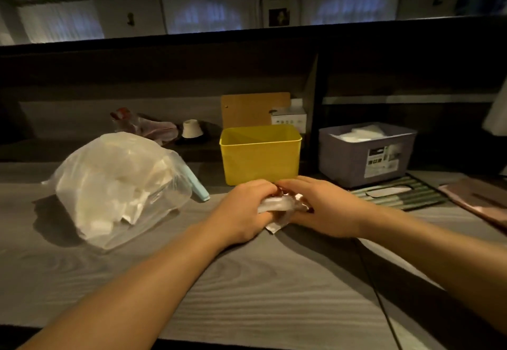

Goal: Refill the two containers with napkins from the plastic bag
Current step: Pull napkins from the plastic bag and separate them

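A clear plastic bag (118, 188) stuffed with white napkins lies on the grey wooden counter at the left. A yellow container (260, 155) stands at the centre back and looks empty inside. A purple container (365, 155) to its right holds white napkins. Just in front of the yellow container, my left hand (244, 209) and my right hand (326, 207) meet and both grip a small bundle of wrapped napkins (277, 207) low over the counter. The fingers hide most of the bundle.
A light blue clip (199, 189) sits by the bag's mouth. A slatted lid (400, 196) lies in front of the purple container, a pinkish flat item (477, 201) at the far right. Behind stand a wooden board (255, 108), a small box (289, 118), a cup (191, 129).
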The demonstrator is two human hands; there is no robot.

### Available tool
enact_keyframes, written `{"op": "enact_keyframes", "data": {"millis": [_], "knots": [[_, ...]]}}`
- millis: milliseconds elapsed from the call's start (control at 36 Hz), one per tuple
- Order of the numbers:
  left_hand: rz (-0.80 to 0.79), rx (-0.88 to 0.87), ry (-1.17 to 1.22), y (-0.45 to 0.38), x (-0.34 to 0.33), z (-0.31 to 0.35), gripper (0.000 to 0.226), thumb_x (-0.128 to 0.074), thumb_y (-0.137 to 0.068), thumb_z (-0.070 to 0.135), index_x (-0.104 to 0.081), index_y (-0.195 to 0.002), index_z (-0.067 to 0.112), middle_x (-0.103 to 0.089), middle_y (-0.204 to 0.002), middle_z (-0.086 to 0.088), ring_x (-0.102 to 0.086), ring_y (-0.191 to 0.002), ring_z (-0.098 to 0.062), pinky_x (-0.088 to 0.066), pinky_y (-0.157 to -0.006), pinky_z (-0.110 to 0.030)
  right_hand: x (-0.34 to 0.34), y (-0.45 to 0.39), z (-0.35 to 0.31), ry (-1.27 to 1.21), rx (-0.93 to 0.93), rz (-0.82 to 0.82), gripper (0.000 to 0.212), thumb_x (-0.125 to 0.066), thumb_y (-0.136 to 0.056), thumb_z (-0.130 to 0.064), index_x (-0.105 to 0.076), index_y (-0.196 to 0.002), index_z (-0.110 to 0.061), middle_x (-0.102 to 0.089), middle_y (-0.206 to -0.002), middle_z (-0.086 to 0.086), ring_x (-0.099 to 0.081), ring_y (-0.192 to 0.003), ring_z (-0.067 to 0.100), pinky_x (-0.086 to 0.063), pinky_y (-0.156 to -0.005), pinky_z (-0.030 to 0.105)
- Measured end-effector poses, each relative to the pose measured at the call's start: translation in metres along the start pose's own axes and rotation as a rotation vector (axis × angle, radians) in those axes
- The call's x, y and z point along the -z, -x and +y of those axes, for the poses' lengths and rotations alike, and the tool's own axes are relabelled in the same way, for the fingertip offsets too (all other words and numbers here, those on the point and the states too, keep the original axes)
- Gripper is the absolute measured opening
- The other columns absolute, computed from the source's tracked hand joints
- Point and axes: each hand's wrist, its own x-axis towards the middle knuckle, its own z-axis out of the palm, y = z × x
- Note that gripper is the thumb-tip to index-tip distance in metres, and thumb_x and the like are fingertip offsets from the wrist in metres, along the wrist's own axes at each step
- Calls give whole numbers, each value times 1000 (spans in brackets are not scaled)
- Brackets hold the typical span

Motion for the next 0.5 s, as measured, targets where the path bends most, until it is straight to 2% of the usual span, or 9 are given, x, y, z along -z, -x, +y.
{"op": "enact_keyframes", "data": {"millis": [56,139,194,250,306,361,444,500], "knots": [[-5,12,49,-7,-1,2,35,-76,-83,37,-67,-116,25,-65,-111,10,-59,-100,-7,-49,-87,-29,-1,2,7,-10,-45,55,62,-66,-95,-21,-41,-151,-28,-51,-143,-8,-51,-126,10,-41,-101,20],[-40,25,127,-6,-2,3,59,-66,-78,68,-66,-124,31,-64,-115,20,-60,-103,2,-51,-88,-25,-6,9,17,-60,-48,87,60,-62,-93,-11,-44,-148,-28,-53,-139,-10,-51,-124,6,-44,-104,22],[-22,39,216,0,1,-1,54,-67,-82,63,-68,-125,32,-66,-120,21,-61,-106,5,-52,-91,-24,-5,13,20,-150,-34,94,57,-57,-95,-6,-47,-146,-30,-54,-137,-14,-51,-124,1,-45,-105,23],[1,39,231,4,4,-6,39,-73,-88,47,-70,-123,32,-67,-121,22,-61,-108,6,-52,-94,-25,-4,14,22,-242,-28,98,55,-50,-96,1,-52,-140,-31,-57,-135,-15,-51,-125,0,-45,-105,22],[2,47,218,7,7,-9,37,-76,-87,42,-71,-123,34,-68,-119,24,-62,-108,7,-53,-94,-26,-5,14,23,-251,-13,120,53,-47,-95,4,-58,-134,-30,-61,-129,-15,-54,-120,-1,-46,-102,17],[2,64,230,7,8,-8,40,-77,-84,43,-71,-123,35,-69,-117,24,-62,-107,6,-53,-93,-26,-8,13,23,-265,0,161,46,-51,-96,1,-62,-129,-30,-64,-122,-17,-56,-115,-3,-46,-97,14],[-20,66,265,5,9,-6,44,-75,-79,50,-72,-120,35,-69,-114,24,-62,-105,7,-53,-91,-24,-12,9,24,-298,6,200,34,-59,-99,-12,-62,-126,-31,-65,-117,-19,-60,-110,-3,-52,-96,22],[-38,63,281,5,11,-5,49,-71,-75,56,-73,-119,34,-70,-113,25,-63,-105,6,-54,-91,-24,-14,7,25,-302,8,194,33,-63,-97,-19,-61,-127,-32,-64,-117,-20,-61,-108,-2,-54,-95,26]]}}
